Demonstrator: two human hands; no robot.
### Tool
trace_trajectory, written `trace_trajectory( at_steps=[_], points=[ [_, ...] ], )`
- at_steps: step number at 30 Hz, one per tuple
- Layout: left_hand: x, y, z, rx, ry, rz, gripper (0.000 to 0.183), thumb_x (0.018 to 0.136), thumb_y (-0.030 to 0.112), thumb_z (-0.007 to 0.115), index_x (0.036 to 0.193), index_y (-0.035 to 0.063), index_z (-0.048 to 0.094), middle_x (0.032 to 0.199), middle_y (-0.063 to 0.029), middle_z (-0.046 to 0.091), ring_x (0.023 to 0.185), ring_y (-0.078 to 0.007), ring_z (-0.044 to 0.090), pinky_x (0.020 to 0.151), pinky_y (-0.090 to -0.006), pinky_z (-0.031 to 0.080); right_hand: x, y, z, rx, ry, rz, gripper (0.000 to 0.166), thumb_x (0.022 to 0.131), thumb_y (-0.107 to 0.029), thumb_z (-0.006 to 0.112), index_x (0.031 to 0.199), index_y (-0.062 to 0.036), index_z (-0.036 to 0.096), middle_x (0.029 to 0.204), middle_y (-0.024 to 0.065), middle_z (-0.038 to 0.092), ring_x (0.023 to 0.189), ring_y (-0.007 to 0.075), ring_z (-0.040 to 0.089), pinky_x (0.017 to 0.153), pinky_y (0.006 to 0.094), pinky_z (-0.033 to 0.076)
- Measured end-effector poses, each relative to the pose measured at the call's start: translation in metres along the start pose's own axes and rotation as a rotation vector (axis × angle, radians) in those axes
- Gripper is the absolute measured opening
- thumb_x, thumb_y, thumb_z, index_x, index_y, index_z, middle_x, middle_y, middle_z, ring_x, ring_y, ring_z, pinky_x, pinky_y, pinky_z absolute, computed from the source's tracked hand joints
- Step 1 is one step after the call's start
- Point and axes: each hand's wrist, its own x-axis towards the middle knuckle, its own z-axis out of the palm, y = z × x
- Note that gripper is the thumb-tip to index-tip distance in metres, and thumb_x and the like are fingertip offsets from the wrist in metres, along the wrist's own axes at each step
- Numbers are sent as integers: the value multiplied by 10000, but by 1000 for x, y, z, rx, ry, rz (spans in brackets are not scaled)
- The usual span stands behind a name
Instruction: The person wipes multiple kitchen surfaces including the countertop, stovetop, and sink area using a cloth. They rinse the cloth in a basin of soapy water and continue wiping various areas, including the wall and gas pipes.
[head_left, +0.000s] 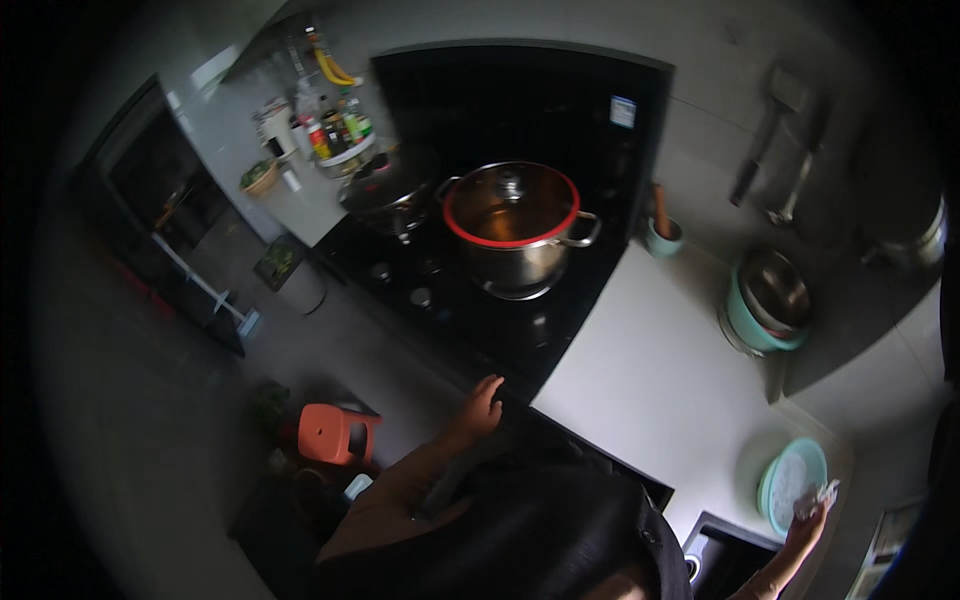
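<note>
My right hand (808, 523) is at the far right, gripping a crumpled whitish cloth or plastic wad (814, 498) at the near rim of a mint-green basin (765, 487). Something pale and whitish fills the basin; I cannot tell what. My left hand (484, 409) hangs in the air before the front edge of the black stove, fingers apart and holding nothing. On the glass cooktop (480, 322) stands a steel stockpot (517, 262) under a red-rimmed glass lid (491, 196). Left of it is a lidded pan (386, 187).
The pale countertop (637, 352) bears nested bowls (754, 307) and a mortar with pestle (664, 236). A sink (720, 559) lies below the basin. Sauce bottles (341, 124) line the back left. An orange stool (326, 433) and a bin (300, 281) are on the floor.
</note>
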Motion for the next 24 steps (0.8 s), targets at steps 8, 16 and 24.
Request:
trace_trajectory(
  at_steps=[8, 16, 24],
  points=[
    [-18, -15, -6, 99, -15, -90, 442, 823, 101, 470, 1253, 20, 405, 1293, -213, 385, 1183, -366, 380, 970, -418, 348, 20, -32, 17, -124, 99, -222, 518, 873, -281, 455, 1334, -69, 352, 1345, 102, 380, 1218, 245, 377, 990, 352, 298],
    [-32, -14, -22, 73, -67, -206, 433, 818, 90, 475, 1236, -3, 413, 1277, -233, 391, 1165, -384, 389, 964, -422, 350, 41, -58, 21, -711, 205, -358, 438, 890, -278, 437, 1253, -34, 449, 1258, 161, 460, 1164, 246, 431, 974, 348, 318],
    [-42, -43, -23, 195, -15, -146, 407, 837, 135, 492, 1218, 5, 433, 1247, -221, 415, 1140, -366, 413, 953, -404, 351, 97, -15, -52, -1327, 126, -415, 341, 864, -258, 491, 985, 45, 591, 802, 159, 593, 698, 217, 512, 656, 312, 421]
  ],
)
